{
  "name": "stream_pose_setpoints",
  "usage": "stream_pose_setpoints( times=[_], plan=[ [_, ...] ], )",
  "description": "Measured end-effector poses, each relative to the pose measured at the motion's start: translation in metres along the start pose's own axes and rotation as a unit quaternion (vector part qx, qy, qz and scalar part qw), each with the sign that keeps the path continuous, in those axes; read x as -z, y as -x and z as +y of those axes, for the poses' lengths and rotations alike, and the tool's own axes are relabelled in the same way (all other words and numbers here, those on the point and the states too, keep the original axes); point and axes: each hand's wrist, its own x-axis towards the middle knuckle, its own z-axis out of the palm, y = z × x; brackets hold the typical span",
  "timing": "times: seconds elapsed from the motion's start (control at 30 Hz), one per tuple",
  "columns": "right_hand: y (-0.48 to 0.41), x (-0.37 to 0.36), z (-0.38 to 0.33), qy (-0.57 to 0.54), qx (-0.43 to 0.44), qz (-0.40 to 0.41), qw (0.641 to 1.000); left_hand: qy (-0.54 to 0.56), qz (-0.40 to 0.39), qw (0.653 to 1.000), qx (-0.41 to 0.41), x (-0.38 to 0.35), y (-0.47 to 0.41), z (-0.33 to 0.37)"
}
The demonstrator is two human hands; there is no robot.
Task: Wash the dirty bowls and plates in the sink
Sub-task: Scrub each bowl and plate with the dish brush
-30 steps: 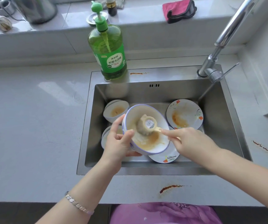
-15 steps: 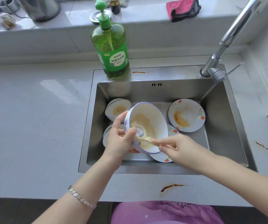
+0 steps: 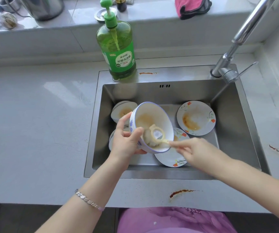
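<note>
Bowl [image 3: 153, 116]: blue-rimmed, smeared brown inside, held tilted above the middle of the sink [image 3: 152, 93], clear of its floor.
Garment [image 3: 169, 219]: purple, below the sink's front edge.
Bracelet [image 3: 89, 200]: silver links on the left wrist, in front of the sink.
Counter [image 3: 34, 123]: pale grey around the sink, with a brown streak [image 3: 180, 192] just in front of the sink.
Left hand [image 3: 127, 142]: over the sink's left half; its grip holds the bowl, thumb at the rim, fingers round the outside.
Right hand [image 3: 197, 153]: over the sink's front right, blurred; its grip pinches the handle of the brush [image 3: 158, 136].
Brush: cream, round head pressed inside the bowl's lower wall.
Lower plate [image 3: 170, 158]: flowered, on the sink floor under the bowl.
Small bowls [image 3: 123, 110]: stained, stacked at the sink's left wall.
Right plate [image 3: 196, 117]: flowered, brown-stained, flat at the sink's right back.
Soap bottle [image 3: 118, 52]: green, with a pump, upright on the sink's back-left rim.
Faucet [image 3: 233, 47]: steel, rising from the sink's back-right corner.
Pink cloth [image 3: 190, 7]: on the ledge behind the sink.
</note>
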Motion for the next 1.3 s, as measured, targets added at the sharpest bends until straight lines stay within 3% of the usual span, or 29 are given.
stream_pose_setpoints(
  times=[0.1,0.27,0.37,0.5,0.6,0.77,0.93,1.03,1.13,1.23,1.3],
  plan=[
    [0.004,-0.003,-0.012,-0.087,0.017,-0.032,0.996,0.003,-0.011,1.000,0.002,-0.001,0.001,-0.002],
    [-0.009,0.007,-0.009,-0.134,-0.010,0.060,0.989,0.026,-0.029,0.999,-0.012,-0.003,0.004,-0.003],
    [-0.003,-0.002,-0.021,-0.205,0.018,-0.014,0.978,0.030,-0.023,0.999,-0.024,-0.003,0.000,-0.002],
    [0.003,0.014,-0.011,-0.264,-0.041,-0.133,0.954,0.008,-0.034,0.997,-0.070,0.010,-0.010,0.001],
    [0.005,0.037,0.002,-0.173,-0.067,-0.190,0.964,-0.047,-0.068,0.994,-0.071,0.023,-0.017,0.003],
    [-0.002,0.039,0.006,0.055,-0.051,-0.155,0.985,-0.104,-0.128,0.986,-0.039,0.018,-0.017,-0.005],
    [0.005,0.015,0.001,-0.068,-0.030,-0.193,0.978,-0.101,-0.116,0.988,-0.015,0.017,-0.021,-0.010],
    [0.012,0.024,0.018,-0.029,-0.036,-0.145,0.988,-0.105,-0.120,0.987,-0.002,0.029,-0.023,-0.007],
    [0.019,0.027,0.036,-0.109,-0.017,0.022,0.994,-0.108,-0.110,0.988,0.014,0.038,-0.027,-0.002],
    [0.012,0.021,0.043,-0.251,-0.026,0.200,0.947,-0.115,-0.118,0.986,0.020,0.043,-0.031,0.003],
    [0.001,0.014,0.033,-0.303,-0.042,0.209,0.929,-0.126,-0.162,0.979,0.024,0.043,-0.032,0.007]
  ],
)
